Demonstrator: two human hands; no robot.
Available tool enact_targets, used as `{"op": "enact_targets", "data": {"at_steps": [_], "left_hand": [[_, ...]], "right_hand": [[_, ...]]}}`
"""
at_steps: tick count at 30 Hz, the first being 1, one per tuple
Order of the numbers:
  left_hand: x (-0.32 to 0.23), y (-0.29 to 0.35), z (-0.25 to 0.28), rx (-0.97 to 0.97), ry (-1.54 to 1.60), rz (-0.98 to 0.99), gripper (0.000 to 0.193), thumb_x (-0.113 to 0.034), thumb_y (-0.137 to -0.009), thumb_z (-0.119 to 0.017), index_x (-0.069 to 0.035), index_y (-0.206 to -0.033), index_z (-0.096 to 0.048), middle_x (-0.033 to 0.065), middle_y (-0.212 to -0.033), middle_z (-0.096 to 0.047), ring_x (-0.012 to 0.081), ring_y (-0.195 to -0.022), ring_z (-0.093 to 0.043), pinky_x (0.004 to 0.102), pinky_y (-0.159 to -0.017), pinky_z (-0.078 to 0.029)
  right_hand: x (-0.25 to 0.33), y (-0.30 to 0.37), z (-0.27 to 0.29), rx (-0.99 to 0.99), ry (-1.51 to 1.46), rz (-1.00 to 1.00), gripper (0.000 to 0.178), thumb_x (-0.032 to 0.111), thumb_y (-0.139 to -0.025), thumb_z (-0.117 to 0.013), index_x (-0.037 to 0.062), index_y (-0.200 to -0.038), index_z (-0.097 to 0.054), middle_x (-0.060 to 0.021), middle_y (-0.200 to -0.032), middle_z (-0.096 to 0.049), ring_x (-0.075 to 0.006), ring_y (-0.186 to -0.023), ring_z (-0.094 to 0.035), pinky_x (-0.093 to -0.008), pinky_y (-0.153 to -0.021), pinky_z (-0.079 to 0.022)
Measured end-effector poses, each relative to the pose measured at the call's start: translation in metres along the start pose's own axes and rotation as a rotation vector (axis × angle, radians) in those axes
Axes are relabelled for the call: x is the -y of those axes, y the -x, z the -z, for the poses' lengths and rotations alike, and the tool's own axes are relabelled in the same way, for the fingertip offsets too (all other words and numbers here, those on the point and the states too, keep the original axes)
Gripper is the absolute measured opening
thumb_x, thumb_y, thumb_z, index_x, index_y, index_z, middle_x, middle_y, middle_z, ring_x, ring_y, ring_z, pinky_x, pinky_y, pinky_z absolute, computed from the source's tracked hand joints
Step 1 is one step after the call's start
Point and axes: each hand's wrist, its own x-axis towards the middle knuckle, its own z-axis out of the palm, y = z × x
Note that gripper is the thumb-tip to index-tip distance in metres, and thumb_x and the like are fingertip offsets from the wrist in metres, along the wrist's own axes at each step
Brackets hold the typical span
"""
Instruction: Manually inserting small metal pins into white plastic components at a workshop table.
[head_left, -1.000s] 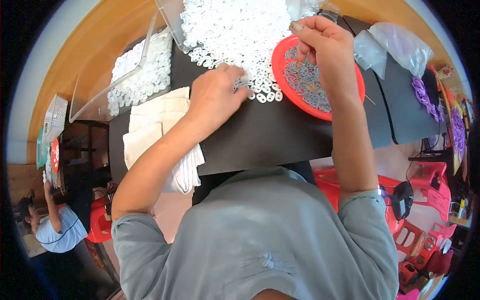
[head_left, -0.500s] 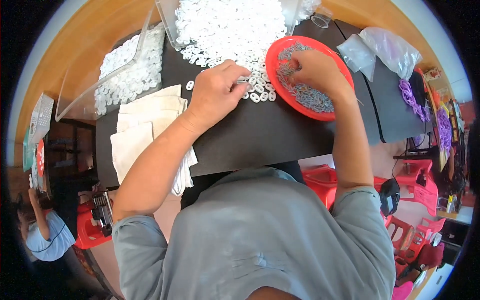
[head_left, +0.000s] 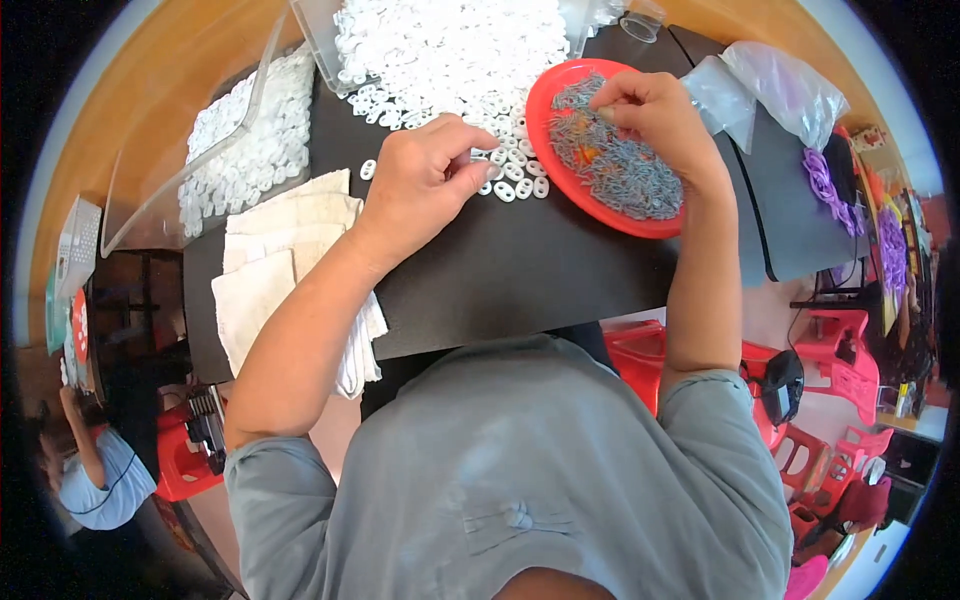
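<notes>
Two hands at a black table, sorting small parts.

Cloths (head_left: 290, 260) lie lower left; the left hand (head_left: 420, 180) pinches a white ring at the ring pile (head_left: 450, 50) up top; the right hand (head_left: 655, 115), fingers narrowly pinched, picks in the red plate (head_left: 545, 150) of grey pins (head_left: 625, 175), upper right.

Red plate (head_left: 540, 130) of grey pieces (head_left: 620, 170), white rings (head_left: 450, 50), black mat (head_left: 520, 270).

On the work mat (head_left: 560, 270), the dish of small pins (head_left: 640, 215) lies at three o'clock of the heap of plastic rings (head_left: 450, 50), with folded cloths (head_left: 270, 260) at nine o'clock.
</notes>
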Motion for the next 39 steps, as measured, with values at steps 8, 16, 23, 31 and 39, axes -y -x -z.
{"op": "enact_targets", "data": {"at_steps": [8,16,23,31,39], "left_hand": [[-0.002,0.0,0.0,0.018,0.077,0.028,0.016,-0.003,-0.077,-0.069,0.0,-0.093,-0.067,0.0067,-0.073,-0.058,0.0125,-0.057,-0.049,0.0268,-0.055,-0.041],[-0.008,0.002,-0.001,-0.05,0.247,0.117,0.018,-0.003,-0.077,-0.07,0.001,-0.095,-0.067,0.0047,-0.072,-0.057,0.0094,-0.06,-0.048,0.0251,-0.057,-0.041],[-0.011,0.003,0.003,-0.157,0.203,-0.01,0.013,-0.002,-0.08,-0.067,0.0,-0.093,-0.066,0.0085,-0.076,-0.06,0.0158,-0.061,-0.055,0.0281,-0.058,-0.044],[-0.013,-0.003,0.018,-0.242,0.151,-0.05,0.008,-0.006,-0.085,-0.064,0.0,-0.089,-0.062,0.0082,-0.073,-0.062,0.014,-0.063,-0.057,0.0273,-0.059,-0.046],[-0.008,-0.006,0.031,-0.236,0.302,0.064,0.014,-0.011,-0.085,-0.059,0.002,-0.081,-0.063,0.0034,-0.063,-0.058,0.0074,-0.059,-0.051,0.0236,-0.054,-0.042]], "right_hand": [[0.001,-0.004,0.0,-0.005,-0.061,0.048,0.013,0.0,-0.078,-0.062,-0.0003,-0.089,-0.069,0.0001,-0.072,-0.062,-0.0077,-0.063,-0.055,-0.0216,-0.056,-0.04],[0.031,0.006,-0.033,0.044,-0.297,0.123,0.02,-0.002,-0.078,-0.064,-0.0005,-0.097,-0.069,-0.0029,-0.077,-0.067,-0.0083,-0.066,-0.06,-0.021,-0.056,-0.041],[0.061,0.017,-0.068,0.133,-0.439,0.109,0.027,-0.004,-0.079,-0.061,-0.0007,-0.105,-0.067,-0.0033,-0.075,-0.066,-0.0091,-0.065,-0.06,-0.0197,-0.054,-0.039],[0.086,0.003,-0.077,0.114,-0.46,0.165,0.027,-0.001,-0.08,-0.061,-0.005,-0.107,-0.064,-0.0043,-0.073,-0.063,-0.0088,-0.059,-0.057,-0.0188,-0.053,-0.038],[0.088,0.003,-0.101,0.032,-0.473,0.198,0.024,0.0,-0.082,-0.061,-0.0053,-0.105,-0.065,-0.0047,-0.074,-0.063,-0.0083,-0.06,-0.055,-0.0188,-0.054,-0.039]]}}
